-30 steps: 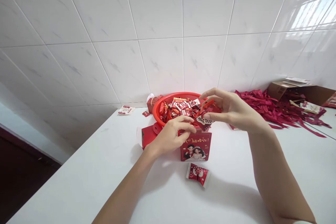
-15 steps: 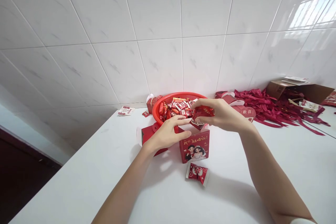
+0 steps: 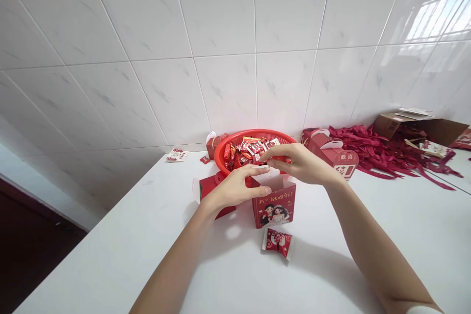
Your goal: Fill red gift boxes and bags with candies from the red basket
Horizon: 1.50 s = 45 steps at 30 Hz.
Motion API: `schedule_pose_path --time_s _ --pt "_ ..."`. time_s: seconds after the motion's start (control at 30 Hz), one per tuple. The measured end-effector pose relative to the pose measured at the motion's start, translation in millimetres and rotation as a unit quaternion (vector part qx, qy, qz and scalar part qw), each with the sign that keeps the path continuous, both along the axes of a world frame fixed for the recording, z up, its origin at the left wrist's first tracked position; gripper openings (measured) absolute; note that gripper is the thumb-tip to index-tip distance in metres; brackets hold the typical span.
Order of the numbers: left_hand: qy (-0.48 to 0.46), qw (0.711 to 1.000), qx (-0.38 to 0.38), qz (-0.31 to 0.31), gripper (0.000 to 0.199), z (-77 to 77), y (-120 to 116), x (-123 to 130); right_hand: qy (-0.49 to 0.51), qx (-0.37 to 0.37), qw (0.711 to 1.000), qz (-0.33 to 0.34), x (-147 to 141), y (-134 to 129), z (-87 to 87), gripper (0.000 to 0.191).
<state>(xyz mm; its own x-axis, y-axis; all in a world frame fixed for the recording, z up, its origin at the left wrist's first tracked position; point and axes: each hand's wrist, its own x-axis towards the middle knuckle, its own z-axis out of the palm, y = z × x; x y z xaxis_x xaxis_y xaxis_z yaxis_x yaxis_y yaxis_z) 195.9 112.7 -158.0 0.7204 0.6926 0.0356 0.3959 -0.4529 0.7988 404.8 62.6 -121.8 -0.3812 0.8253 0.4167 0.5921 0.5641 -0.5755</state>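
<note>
An open red box (image 3: 275,207) with a cartoon couple on its front stands upright on the white table. My left hand (image 3: 241,185) is at its left top edge, thumb and fingers apart, with nothing seen between them. Above the box's opening is my right hand (image 3: 294,161), its fingers bent and close together; no packet shows in them, and the fingertips partly overlap the basket. Behind the box, a red basket (image 3: 217,158) holds many red wrapped sweets (image 3: 247,144). One red and white packet (image 3: 278,243) lies in front of the box.
Another red box (image 3: 209,186) sits beside my left hand. Closed red boxes (image 3: 333,154) stand at the right, near dark red ribbons (image 3: 371,152) and a cardboard box (image 3: 390,125). A card (image 3: 177,155) lies at the back left, by the tiled wall.
The red packet that was in my right hand no longer shows there. My right hand has shifted slightly left, uncovering more of the closed boxes. My left hand is nearly unmoved.
</note>
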Motion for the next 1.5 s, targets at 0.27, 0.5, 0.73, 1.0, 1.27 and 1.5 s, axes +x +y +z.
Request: schedule_pose_path --time_s 0.27,0.5,0.73,1.0,1.27,1.5 --pt "-0.018 1.000 -0.009 -0.009 0.058 -0.4 0 0 -0.025 0.029 0.999 0.034 -2 -16 11.8 0.021" --pt "-0.012 0.999 0.005 -0.029 0.063 -0.3 4 -1 -0.230 -0.090 0.958 0.147 -20 -63 13.2 0.015" --pt "-0.019 1.000 -0.001 -0.025 0.064 -2.9 5 -2 -0.541 -0.077 0.836 0.044 -78 -70 -78.4 0.026" --pt "-0.024 0.999 -0.012 -0.038 0.062 -1.5 5 -1 -0.439 -0.097 0.883 0.137 -62 -63 -47.0 0.021" --pt "-0.030 0.997 0.008 -0.070 0.037 -4.1 5 0 0.033 0.024 0.999 -0.015 -18 -42 7.0 0.028" --pt "-0.123 0.988 0.050 -0.072 0.031 8.4 -11 5 0.218 -0.012 0.973 -0.070 -18 -15 -13.6 0.044"
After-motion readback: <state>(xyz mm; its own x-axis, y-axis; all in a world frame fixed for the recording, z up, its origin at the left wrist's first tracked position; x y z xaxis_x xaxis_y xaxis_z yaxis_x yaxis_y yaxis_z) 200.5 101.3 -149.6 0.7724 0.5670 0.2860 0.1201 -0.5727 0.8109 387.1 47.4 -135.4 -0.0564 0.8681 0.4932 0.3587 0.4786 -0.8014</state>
